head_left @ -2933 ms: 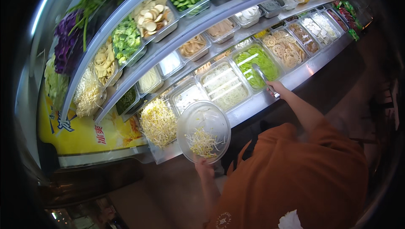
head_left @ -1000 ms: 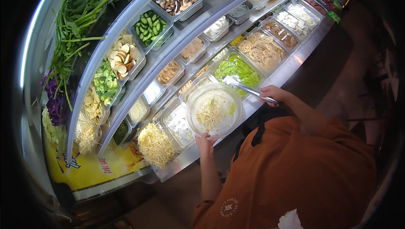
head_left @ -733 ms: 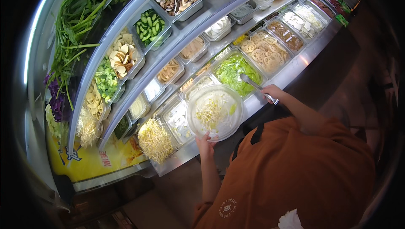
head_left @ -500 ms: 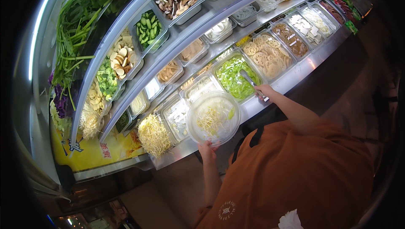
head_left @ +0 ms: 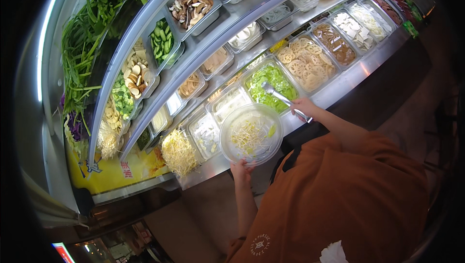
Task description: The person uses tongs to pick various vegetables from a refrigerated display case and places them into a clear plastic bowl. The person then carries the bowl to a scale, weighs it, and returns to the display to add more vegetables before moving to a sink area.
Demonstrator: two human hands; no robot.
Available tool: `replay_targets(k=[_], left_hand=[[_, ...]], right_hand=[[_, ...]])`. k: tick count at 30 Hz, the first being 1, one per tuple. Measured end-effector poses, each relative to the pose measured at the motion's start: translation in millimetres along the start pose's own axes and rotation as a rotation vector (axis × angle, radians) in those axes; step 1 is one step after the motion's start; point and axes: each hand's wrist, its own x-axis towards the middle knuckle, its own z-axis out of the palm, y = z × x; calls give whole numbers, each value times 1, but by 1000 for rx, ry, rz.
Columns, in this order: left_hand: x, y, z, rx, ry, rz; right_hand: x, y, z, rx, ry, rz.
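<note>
A clear round plastic bowl (head_left: 226, 150) rests in my left hand (head_left: 242, 170), which grips its near rim. Inside it lie bean sprouts (head_left: 244, 134) and a small piece of green lettuce (head_left: 272, 131). My right hand (head_left: 306, 109) is closed around metal tongs (head_left: 282, 97), whose tips point left over a clear tub of shredded lettuce (head_left: 265, 79). Nothing can be made out between the tips. Sliced lotus root (head_left: 306, 62) fills the tub just right of the tongs. A heap of bean sprouts (head_left: 178, 152) sits left of the bowl.
Stepped shelves (head_left: 213, 37) with curved edges rise behind the front row, carrying tubs of mushrooms (head_left: 191, 8), cucumber (head_left: 161, 40) and broccoli (head_left: 122, 100). Leafy greens (head_left: 85, 45) hang at far left. White sliced food (head_left: 351, 28) fills a tub at right. A metal ledge (head_left: 339, 88) runs along the front.
My right hand has drawn the tongs up and back, so their tips stand clear of the lettuce. The bowl has shifted slightly right in the picture, as the whole view turned a little.
</note>
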Motion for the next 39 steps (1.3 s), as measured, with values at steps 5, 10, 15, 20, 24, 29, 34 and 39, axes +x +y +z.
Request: replay_targets(k=[5, 10, 15, 20, 24, 29, 34, 39], left_hand=[[18, 1, 17, 34, -26, 34], [27, 4, 39, 25, -72, 47], [28, 7, 54, 29, -70, 81], [37, 0, 59, -15, -110, 165], [38, -5, 59, -123, -179, 178], [33, 1, 63, -175, -212, 205], [35, -1, 64, -27, -128, 236], [39, -11, 68, -60, -78, 127]], right_hand=[[-63, -12, -18, 29, -92, 19], [-74, 0, -57, 122, 94, -46], [-79, 3, -68, 162, 174, -55], [-86, -2, -68, 147, 255, -50], [-93, -1, -75, 90, 302, -49], [-100, -3, -96, 98, 441, -63], [-90, -15, -119, -215, 513, -65], [-74, -37, -138, -714, 507, -68]])
